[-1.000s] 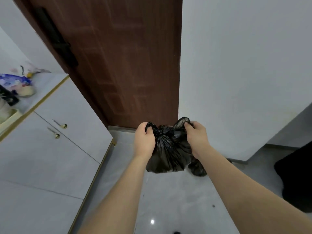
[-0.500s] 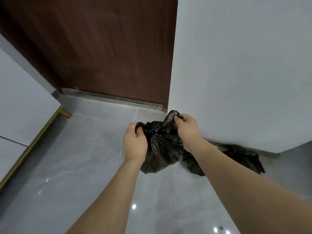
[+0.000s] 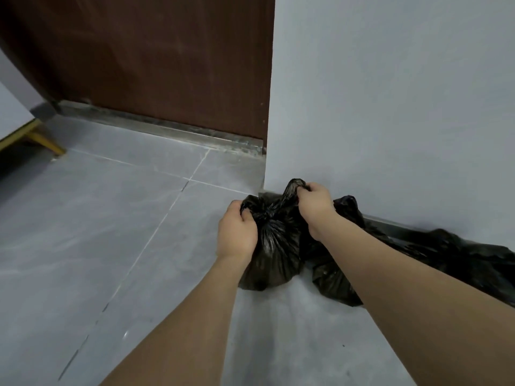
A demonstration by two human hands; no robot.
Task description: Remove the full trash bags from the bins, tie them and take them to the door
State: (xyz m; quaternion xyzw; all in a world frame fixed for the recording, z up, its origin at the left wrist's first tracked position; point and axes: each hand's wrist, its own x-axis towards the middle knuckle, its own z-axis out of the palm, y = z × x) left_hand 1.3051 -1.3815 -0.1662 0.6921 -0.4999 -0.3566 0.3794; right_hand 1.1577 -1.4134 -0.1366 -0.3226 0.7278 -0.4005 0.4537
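A full black trash bag [image 3: 274, 254] with a knotted top sits low at the grey floor, just right of the brown door [image 3: 156, 59]. My left hand [image 3: 237, 232] grips the left ear of the knot. My right hand [image 3: 315, 203] grips the right ear, which sticks up above my fingers. Behind my right forearm, more black trash bags [image 3: 446, 257] lie on the floor along the foot of the white wall.
The white wall [image 3: 390, 93] rises directly behind the bags, its corner meeting the door's metal threshold [image 3: 167, 129]. A white cabinet with a gold leg [image 3: 41, 140] stands at the far left. Grey floor tiles [image 3: 97, 232] stretch to the left.
Both hands have lowered the bag from mid-air down toward the floor beside the wall. The view has tipped downward, and the bags by the wall have come into sight.
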